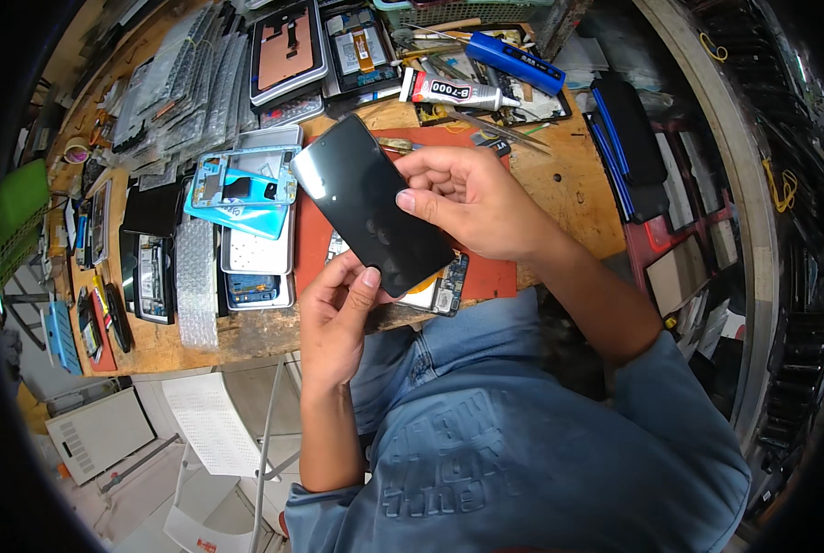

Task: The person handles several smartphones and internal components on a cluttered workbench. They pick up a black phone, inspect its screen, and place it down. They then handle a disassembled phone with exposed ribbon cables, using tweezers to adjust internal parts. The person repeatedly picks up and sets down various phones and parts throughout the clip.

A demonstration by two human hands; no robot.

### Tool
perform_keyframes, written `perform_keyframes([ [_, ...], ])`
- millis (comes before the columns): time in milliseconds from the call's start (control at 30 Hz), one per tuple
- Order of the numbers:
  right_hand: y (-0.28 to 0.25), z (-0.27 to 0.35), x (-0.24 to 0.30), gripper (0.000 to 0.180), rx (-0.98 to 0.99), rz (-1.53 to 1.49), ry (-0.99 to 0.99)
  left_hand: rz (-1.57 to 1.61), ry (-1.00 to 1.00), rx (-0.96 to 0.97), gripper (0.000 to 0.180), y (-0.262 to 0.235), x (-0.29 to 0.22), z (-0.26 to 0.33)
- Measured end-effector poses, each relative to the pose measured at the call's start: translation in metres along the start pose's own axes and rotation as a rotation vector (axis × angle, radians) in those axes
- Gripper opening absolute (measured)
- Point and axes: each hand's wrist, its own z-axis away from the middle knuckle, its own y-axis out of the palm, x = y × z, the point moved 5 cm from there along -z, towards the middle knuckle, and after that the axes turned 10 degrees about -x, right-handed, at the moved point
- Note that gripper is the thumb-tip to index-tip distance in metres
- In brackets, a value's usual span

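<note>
A black phone screen (366, 207), dark and glossy with a bright reflection at its upper left, is held tilted above the bench. My left hand (340, 300) grips its lower edge, thumb on the glass. My right hand (458, 198) holds the right edge, with the thumb on the front and the fingers curled behind. Under it lies an orange-red mat (496, 278). An opened phone body (444, 293) with bare circuitry lies partly hidden below the screen. To the left, a light-blue phone frame (211, 175) rests over a bright blue back cover (246, 221).
Bubble-wrapped parts (177, 97) are stacked at the far left. Opened phones (352, 55) stand at the back, near a glue tube (453, 92) and a blue electric screwdriver (515, 63). Tweezers (504, 129) lie behind my right hand. The wooden bench's edge (145, 362) runs along the front.
</note>
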Motion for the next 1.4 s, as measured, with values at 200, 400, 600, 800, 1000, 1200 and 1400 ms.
perform_keyframes([
  [200,-0.003,0.008,0.027,0.052,-0.086,0.417,-0.163,-0.229,0.103,-0.12,0.025,0.01,-0.007,0.001],
  [400,0.005,0.005,0.054,0.071,-0.189,0.782,-0.389,-0.458,0.431,-0.232,0.027,0.04,-0.025,0.003],
  [600,-0.001,0.001,0.047,0.078,0.015,0.929,-0.232,-0.331,0.321,-0.225,0.021,0.046,0.001,0.013],
  [800,-0.014,-0.011,0.032,0.057,0.041,0.641,-0.045,-0.073,0.244,-0.24,0.027,0.037,0.002,0.005],
  [1000,0.0,0.02,0.008,0.033,0.221,0.029,0.17,0.229,0.218,-0.163,0.028,0.016,-0.015,-0.003],
  [1200,0.018,0.034,0.008,0.02,0.062,-0.086,0.092,0.226,0.244,-0.203,0.022,0.018,-0.027,0.002],
  [1400,0.021,0.046,0.003,0.029,0.016,-0.122,0.105,0.126,0.302,-0.185,0.021,0.018,-0.03,0.009],
])
